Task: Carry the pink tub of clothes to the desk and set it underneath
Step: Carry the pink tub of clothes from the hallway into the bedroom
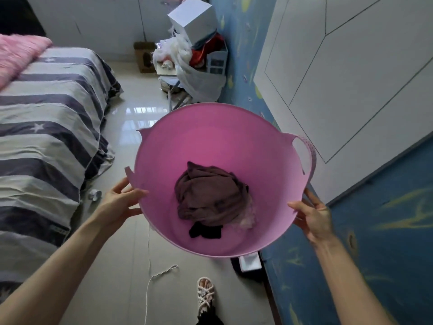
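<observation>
The pink tub (218,141) is held in the air above the tiled floor (131,242), between the two hands. The left hand (119,202) is closed on the near-left part of the rim, with the thumb laid over the rim edge and the fingers spread against the outer wall. The right hand (314,219) is closed on the near-right part of the rim in the same way, the thumb on the inside edge and the fingers behind the wall. The tub is tilted, so that its inside is seen.

At the bottom of the tub, between both hands, a brownish-purple garment (210,195) is bunched up, and a small black piece of cloth (206,231) lies just beside it on the near side.

To the outer side of the left hand a bed with a striped cover (46,127) is seen. Beyond the tub, far from both hands, a pile of bags and boxes (192,57) stands against the blue wall (379,231). Below the hands, a foot in a sandal (206,294) is seen on the floor, with a thin white cord (152,277) lying near it.
</observation>
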